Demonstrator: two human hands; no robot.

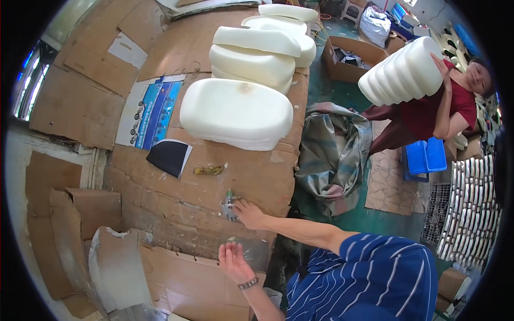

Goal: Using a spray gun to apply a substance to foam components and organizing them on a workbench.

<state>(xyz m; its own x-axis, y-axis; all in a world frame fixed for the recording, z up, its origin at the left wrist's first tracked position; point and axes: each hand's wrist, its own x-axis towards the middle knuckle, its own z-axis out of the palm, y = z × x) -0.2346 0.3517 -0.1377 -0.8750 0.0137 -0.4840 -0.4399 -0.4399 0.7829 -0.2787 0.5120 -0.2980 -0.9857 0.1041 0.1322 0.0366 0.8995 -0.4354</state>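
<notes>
Small metal tool [229, 206] touched by right hand [249, 214] fingers.

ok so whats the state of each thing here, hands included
left hand: open, empty, palm up
right hand: fingers on the small tool, grip unclear
small tool: lying on the cardboard-covered table
foam cushion: lying flat
foam stack: piled behind it

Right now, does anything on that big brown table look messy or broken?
Yes. The cardboard covering the table is torn and patched, and a crumpled yellowish scrap lies loose near the big white foam cushion.
</notes>
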